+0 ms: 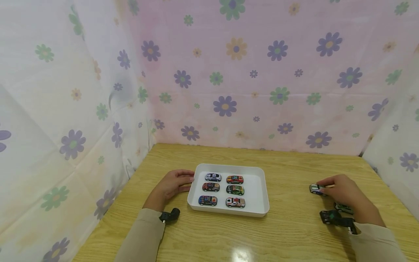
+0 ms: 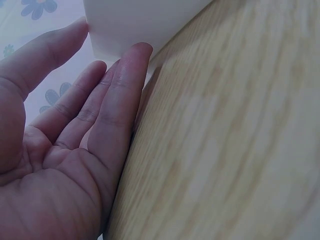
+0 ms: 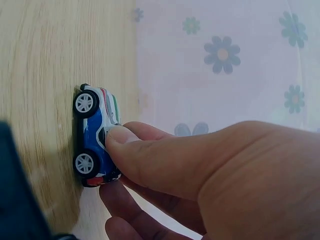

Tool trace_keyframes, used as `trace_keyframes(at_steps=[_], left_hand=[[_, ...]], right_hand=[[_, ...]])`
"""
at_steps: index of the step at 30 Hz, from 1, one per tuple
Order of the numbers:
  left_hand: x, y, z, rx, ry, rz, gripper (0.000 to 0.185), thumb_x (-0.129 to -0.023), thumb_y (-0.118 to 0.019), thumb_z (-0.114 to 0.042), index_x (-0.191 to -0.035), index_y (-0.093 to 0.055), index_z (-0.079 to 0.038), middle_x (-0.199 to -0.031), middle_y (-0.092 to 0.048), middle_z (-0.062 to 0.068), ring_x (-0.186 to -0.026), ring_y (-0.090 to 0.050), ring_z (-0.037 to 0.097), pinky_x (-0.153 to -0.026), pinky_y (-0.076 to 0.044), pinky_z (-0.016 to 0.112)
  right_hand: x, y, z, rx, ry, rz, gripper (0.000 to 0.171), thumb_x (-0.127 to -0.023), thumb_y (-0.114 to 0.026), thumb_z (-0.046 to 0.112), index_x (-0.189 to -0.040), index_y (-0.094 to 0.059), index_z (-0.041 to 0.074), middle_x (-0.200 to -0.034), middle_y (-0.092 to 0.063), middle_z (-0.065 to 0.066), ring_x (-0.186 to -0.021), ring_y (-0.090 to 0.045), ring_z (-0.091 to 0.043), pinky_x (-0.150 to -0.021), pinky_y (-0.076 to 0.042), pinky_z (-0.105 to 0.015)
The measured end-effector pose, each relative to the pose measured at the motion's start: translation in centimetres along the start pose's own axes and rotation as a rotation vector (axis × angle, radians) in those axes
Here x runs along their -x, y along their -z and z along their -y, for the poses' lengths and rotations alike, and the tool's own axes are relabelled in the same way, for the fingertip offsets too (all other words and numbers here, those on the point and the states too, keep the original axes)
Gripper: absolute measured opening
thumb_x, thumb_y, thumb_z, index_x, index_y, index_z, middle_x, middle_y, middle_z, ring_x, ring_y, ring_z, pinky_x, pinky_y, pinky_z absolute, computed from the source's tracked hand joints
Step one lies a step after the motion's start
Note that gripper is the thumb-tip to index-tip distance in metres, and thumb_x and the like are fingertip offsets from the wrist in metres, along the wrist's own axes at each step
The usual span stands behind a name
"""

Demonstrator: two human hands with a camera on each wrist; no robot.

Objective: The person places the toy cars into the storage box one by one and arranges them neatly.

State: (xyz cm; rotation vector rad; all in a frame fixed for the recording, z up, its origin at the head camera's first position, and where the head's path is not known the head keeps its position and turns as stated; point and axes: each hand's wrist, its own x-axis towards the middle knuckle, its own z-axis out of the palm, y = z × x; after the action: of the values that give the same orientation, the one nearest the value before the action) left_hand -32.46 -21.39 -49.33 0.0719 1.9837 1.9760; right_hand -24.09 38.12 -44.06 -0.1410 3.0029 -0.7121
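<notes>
My right hand (image 1: 340, 189) pinches a small toy car (image 3: 97, 137) between thumb and fingers, over at the right of the table. The car is white and blue with red and green stripes, its wheels facing left in the right wrist view. A second, dark green toy car (image 1: 343, 208) lies partly hidden below that hand. My left hand (image 1: 173, 185) rests at the left side of a white tray (image 1: 256, 189), its fingers loosely extended and fingertips right at the tray wall (image 2: 135, 25). Inside the tray, several toy cars stand in two columns, among them a white one (image 1: 213, 177) and a red-yellow one (image 1: 235, 179).
The wooden table (image 1: 288, 236) carries the tray near its middle. Flower-patterned cloth (image 1: 209, 123) hangs behind the table and along both sides. A black wrist camera (image 1: 170, 215) is strapped to the left wrist, beside the tray's near left corner.
</notes>
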Motion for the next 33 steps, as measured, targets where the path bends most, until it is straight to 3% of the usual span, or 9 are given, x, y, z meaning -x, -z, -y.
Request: trace_keyframes(at_steps=[18,33], left_hand=[[0.0,-0.1,-0.2,-0.004,0.022,-0.017,0.045,-0.093,-0.079,-0.012,-0.134,-0.065,-0.003,-0.134,-0.066,0.016,-0.111,-0.071,0.023,-0.091,-0.063,0.039],[0.1,-0.2,-0.1,-0.001,0.015,-0.012,0.046,-0.094,-0.078,-0.012,-0.136,-0.063,-0.001,-0.136,-0.065,0.017,-0.111,-0.071,0.024,-0.092,-0.063,0.04]], right_hand=[[-0.7,-1.3,2.0,-0.039,0.015,0.014,0.031,-0.098,-0.07,0.016,-0.125,-0.073,0.001,-0.124,-0.069,-0.029,-0.106,-0.068,-0.046,-0.077,-0.061,-0.051],[-0.7,-0.8,3.1,-0.015,0.039,0.02,0.026,-0.096,-0.072,0.016,-0.119,-0.077,0.005,-0.121,-0.071,-0.026,-0.097,-0.072,-0.038,-0.068,-0.061,-0.044]])
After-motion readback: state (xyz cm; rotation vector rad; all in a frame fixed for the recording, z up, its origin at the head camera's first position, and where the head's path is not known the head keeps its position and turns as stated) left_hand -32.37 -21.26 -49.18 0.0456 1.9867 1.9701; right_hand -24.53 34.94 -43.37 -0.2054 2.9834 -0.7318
